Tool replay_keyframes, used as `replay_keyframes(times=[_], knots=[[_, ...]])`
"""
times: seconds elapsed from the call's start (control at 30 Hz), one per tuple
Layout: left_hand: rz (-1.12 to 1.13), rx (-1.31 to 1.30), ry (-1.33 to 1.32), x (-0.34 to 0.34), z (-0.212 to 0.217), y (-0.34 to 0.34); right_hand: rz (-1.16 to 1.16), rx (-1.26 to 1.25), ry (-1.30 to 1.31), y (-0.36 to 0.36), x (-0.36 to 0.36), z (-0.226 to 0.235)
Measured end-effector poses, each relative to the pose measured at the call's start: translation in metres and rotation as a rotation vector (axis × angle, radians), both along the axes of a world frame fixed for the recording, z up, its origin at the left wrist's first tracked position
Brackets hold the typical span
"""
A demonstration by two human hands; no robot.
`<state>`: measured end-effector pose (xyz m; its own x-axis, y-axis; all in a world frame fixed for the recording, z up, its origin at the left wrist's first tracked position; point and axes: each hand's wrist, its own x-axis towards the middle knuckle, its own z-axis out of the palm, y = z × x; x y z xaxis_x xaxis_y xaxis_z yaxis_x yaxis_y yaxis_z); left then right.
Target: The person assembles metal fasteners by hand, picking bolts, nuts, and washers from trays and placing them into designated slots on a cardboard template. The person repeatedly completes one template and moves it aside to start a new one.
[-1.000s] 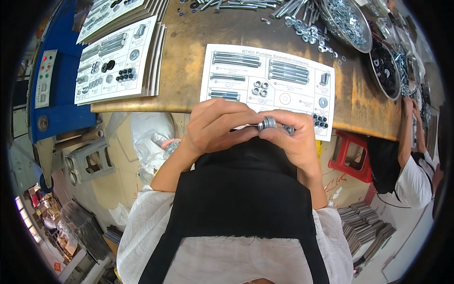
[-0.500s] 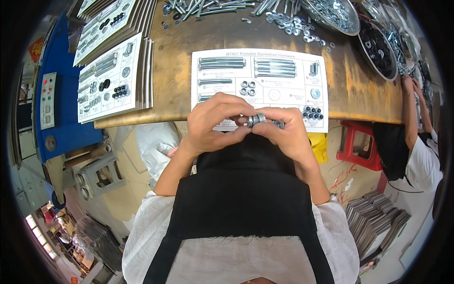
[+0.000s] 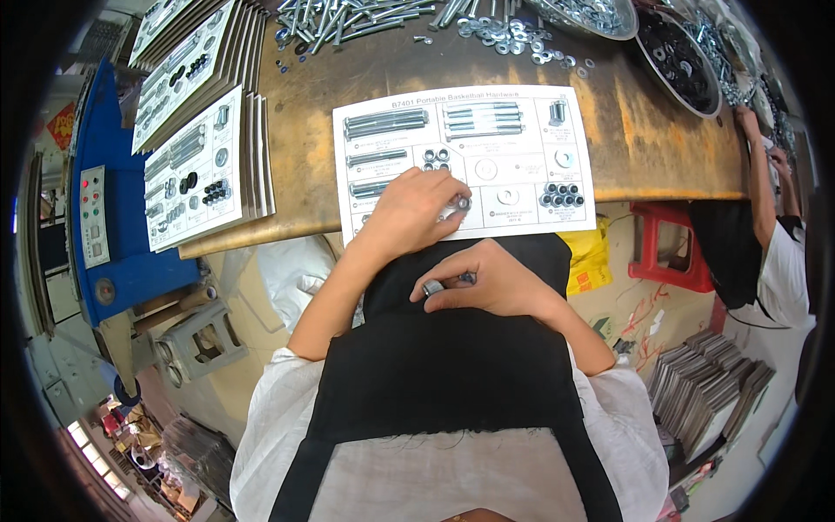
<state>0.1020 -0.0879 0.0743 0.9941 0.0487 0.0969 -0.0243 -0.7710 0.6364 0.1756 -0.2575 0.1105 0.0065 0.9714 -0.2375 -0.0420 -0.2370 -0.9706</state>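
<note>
A white printed card (image 3: 487,148) lies at the table's front edge, its boxes showing bolts, nuts and washers. My left hand (image 3: 416,209) is over the card's lower middle, fingers curled around small shiny metal washers (image 3: 461,205) at its fingertips. Nearer my body, in front of the black apron (image 3: 452,365), my right hand (image 3: 491,280) is closed. It pinches a short stack of metal washers (image 3: 432,288) between thumb and forefinger. Another small metal piece (image 3: 468,277) shows within its curled fingers; its kind is unclear.
Stacked similar cards (image 3: 196,174) stand at the left. Loose bolts (image 3: 348,22) and scattered washers (image 3: 513,36) lie along the back. Bowls of washers (image 3: 600,16) and black parts (image 3: 678,65) sit at the back right, where another person's hands (image 3: 750,126) reach in. A red stool (image 3: 665,252) stands below.
My hands were together over the card's front edge and are now apart. The left has moved forward onto the card; the right has drawn back toward my apron, keeping its washers.
</note>
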Motion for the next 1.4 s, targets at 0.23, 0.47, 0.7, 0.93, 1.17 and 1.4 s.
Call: replay_keyframes(times=[0.23, 0.47, 0.7, 0.93, 1.17, 1.4], knots=[[-0.047, 0.315, -0.073, 0.019, -0.025, -0.015, 0.002, 0.016, -0.057, 0.001, 0.005, -0.005], [-0.007, 0.236, 0.026, 0.017, -0.02, -0.018, -0.133, 0.088, -0.053, 0.002, 0.005, -0.007], [0.188, -0.515, -0.265, -0.01, 0.034, 0.023, -0.361, 0.079, -0.094, 0.001, 0.02, 0.022], [0.029, 0.11, -0.762, -0.021, 0.053, 0.007, -0.502, 0.247, -0.08, 0.005, 0.013, 0.019], [0.096, 0.041, -0.795, -0.02, 0.049, -0.001, -0.514, 0.283, -0.024, 0.006, 0.012, 0.016], [0.011, 0.008, -0.71, -0.015, 0.053, 0.002, -0.446, 0.177, -0.012, 0.002, 0.017, 0.019]])
